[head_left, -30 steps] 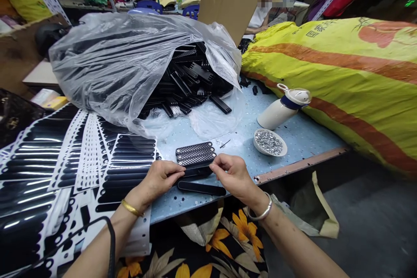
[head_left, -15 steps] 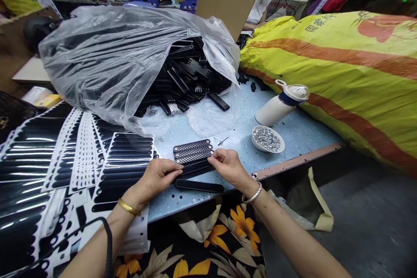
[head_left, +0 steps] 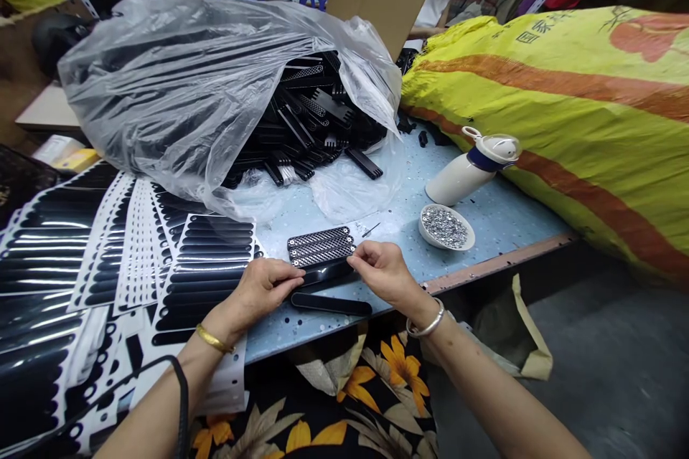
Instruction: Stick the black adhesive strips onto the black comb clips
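Note:
A glossy black adhesive strip (head_left: 327,272) is stretched between my two hands, over the near side of some patterned pieces. Its left end is pinched by the thumb and fingers of my left hand (head_left: 266,282). My right hand (head_left: 383,269) pinches the other end. The black pieces with a silver mesh pattern (head_left: 321,247) lie side by side on the blue tabletop (head_left: 301,326), just beyond the strip. Closer to the table's front edge rests a flat black rounded bar (head_left: 331,304). A thin pointed tool (head_left: 371,229) lies beyond my right fingers.
Sheets of black strips (head_left: 207,265) cover the left side. A clear plastic bag (head_left: 177,86) spills black toothed parts (head_left: 334,109) behind my hands. On the right stand a bowl of small metal parts (head_left: 446,227), a white bottle (head_left: 455,179) and a big yellow sack (head_left: 565,100).
The strip between my hands has tilted and now catches the light. Both hands keep their pinch, nearly in place. The whole view has shifted slightly.

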`<action>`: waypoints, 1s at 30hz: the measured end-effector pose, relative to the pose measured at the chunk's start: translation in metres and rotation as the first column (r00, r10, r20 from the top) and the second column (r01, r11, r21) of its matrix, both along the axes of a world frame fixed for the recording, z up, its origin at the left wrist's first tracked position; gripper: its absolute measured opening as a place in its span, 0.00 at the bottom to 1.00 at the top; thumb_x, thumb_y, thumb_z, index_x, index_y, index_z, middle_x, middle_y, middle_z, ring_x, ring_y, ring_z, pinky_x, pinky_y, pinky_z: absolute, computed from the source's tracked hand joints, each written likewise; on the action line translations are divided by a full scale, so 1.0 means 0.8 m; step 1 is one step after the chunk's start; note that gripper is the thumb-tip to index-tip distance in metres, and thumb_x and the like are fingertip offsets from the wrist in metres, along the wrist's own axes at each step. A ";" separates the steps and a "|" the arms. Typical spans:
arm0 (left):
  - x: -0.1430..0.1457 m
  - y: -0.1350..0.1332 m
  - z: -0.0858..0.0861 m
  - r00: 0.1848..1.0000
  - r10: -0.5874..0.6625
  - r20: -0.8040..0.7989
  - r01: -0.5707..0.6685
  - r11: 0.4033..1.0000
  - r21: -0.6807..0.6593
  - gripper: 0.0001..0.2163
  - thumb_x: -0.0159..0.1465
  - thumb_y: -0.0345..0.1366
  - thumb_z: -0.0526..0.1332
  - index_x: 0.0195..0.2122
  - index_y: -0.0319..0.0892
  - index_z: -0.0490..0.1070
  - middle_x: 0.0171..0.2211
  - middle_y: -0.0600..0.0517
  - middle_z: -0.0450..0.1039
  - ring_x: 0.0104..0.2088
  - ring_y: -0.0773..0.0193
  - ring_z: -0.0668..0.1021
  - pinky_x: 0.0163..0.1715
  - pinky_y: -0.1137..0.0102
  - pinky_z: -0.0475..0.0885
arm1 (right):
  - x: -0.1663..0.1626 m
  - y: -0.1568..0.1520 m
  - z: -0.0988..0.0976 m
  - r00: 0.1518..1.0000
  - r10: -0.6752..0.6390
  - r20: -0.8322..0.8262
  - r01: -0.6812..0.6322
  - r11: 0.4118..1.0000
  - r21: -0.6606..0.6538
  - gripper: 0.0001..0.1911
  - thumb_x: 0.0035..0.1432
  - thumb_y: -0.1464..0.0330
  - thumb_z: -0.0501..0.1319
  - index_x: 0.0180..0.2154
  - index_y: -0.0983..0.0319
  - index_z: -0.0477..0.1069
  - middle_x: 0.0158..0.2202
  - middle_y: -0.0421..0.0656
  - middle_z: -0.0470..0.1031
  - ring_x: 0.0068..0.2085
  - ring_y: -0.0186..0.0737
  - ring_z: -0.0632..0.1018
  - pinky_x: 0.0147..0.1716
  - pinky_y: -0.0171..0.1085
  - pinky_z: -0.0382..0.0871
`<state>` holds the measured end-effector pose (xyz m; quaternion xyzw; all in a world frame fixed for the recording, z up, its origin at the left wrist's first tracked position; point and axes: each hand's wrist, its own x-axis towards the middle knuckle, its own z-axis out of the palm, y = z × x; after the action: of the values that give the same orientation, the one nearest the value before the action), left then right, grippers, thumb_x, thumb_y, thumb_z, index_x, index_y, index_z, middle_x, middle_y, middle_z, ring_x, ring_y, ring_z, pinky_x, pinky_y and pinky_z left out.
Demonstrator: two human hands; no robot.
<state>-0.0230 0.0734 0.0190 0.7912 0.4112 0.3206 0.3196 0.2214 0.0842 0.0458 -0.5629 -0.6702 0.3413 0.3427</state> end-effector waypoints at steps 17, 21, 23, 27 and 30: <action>0.000 0.000 0.002 1.000 0.016 0.018 -0.015 0.999 -0.047 0.07 0.61 0.30 0.64 0.37 0.43 0.81 0.35 0.49 0.83 0.34 0.61 0.83 0.36 0.70 0.77 | 0.003 0.004 -0.031 0.996 -0.078 0.050 0.077 0.997 0.021 0.10 0.48 0.67 0.59 0.18 0.60 0.64 0.15 0.36 0.62 0.19 0.31 0.62 0.20 0.32 0.55; -0.001 0.000 -0.001 1.000 0.019 0.022 -0.018 0.999 -0.041 0.07 0.61 0.31 0.63 0.37 0.44 0.81 0.34 0.49 0.83 0.34 0.62 0.83 0.36 0.70 0.77 | 0.003 0.005 -0.029 0.998 -0.061 0.032 0.061 0.998 -0.007 0.10 0.48 0.67 0.58 0.18 0.60 0.64 0.15 0.35 0.63 0.19 0.31 0.64 0.19 0.31 0.57; -0.001 0.000 0.000 1.000 0.013 0.023 -0.012 0.999 -0.038 0.07 0.62 0.32 0.63 0.37 0.44 0.81 0.34 0.49 0.84 0.33 0.62 0.83 0.36 0.70 0.77 | 0.004 0.005 -0.028 0.998 -0.053 0.021 0.054 0.998 -0.027 0.10 0.49 0.67 0.58 0.18 0.60 0.65 0.14 0.35 0.63 0.19 0.32 0.65 0.19 0.31 0.57; -0.001 0.001 0.002 1.000 0.004 0.022 -0.003 0.999 -0.037 0.07 0.62 0.32 0.63 0.37 0.44 0.81 0.34 0.49 0.84 0.33 0.62 0.83 0.35 0.70 0.77 | 0.005 0.004 -0.026 0.999 -0.040 0.010 0.040 0.998 -0.050 0.10 0.50 0.65 0.58 0.20 0.61 0.65 0.15 0.36 0.63 0.19 0.32 0.66 0.18 0.31 0.58; -0.001 0.000 0.002 1.000 0.009 0.022 -0.009 0.999 -0.036 0.07 0.62 0.32 0.63 0.37 0.43 0.81 0.34 0.49 0.84 0.33 0.62 0.83 0.35 0.70 0.77 | 0.005 0.004 -0.026 0.999 -0.036 0.015 0.037 0.998 -0.048 0.10 0.50 0.66 0.58 0.19 0.60 0.65 0.14 0.35 0.62 0.19 0.32 0.66 0.18 0.30 0.57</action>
<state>-0.0235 0.0738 0.0204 0.7799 0.4170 0.3232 0.3368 0.2256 0.0874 0.0246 -0.5857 -0.6537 0.3470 0.3305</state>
